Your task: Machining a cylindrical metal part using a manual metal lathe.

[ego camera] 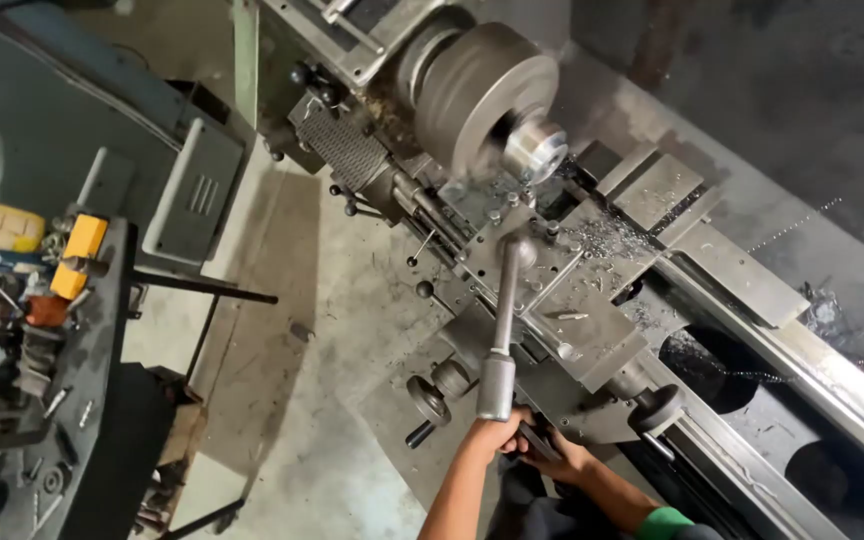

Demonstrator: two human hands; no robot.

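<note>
we take the lathe's carriage as our landmark. both of our hands sit at its near edge, low in the view. our left hand is just below the lower end of the long tool-post handle, a grey steel bar with a thicker sleeve at its bottom, which runs up across the carriage to the tool post; the grip looks curled, touching or nearly touching the sleeve, though we cannot tell whether it clenches it. our right hand lies just beside the left, its grip clenched on a small dark crank handle at the carriage's front face. a green cuff shows on that forearm.

beyond the carriage, the round grey chuck holds a bright metal workpiece, blurred. shiny chips are scattered on the carriage top. two black handwheels hang on the carriage's left face. far left of the carriage, a cluttered desk carries yellow blocks and small tools.
</note>
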